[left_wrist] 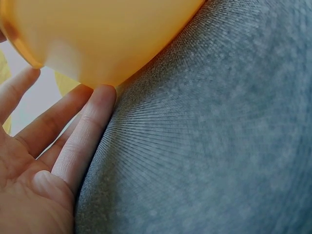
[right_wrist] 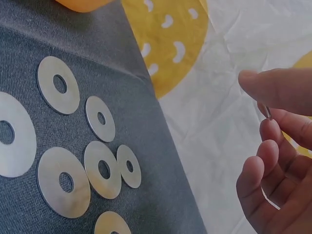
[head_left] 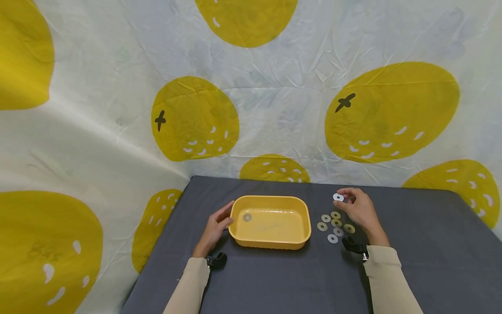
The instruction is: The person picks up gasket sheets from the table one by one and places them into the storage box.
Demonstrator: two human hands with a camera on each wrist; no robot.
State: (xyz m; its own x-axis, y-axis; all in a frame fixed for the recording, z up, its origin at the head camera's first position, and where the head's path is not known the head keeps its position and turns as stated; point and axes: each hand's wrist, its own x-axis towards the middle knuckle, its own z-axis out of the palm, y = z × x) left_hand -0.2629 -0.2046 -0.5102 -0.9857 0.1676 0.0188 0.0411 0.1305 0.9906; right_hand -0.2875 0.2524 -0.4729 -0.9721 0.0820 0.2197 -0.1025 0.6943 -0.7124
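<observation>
My left hand, fingers extended, touches the lower-centre tray holding one washer; my right hand pinches another, with seven others remaining lower right.

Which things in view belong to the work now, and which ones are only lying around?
Seem part of the work:
yellow tray, touched by the left hand
washer pinched in the right hand
seven washers beside the tray
one washer inside it

Only around it:
dark tablecloth
patterned backdrop
wrist straps
</observation>
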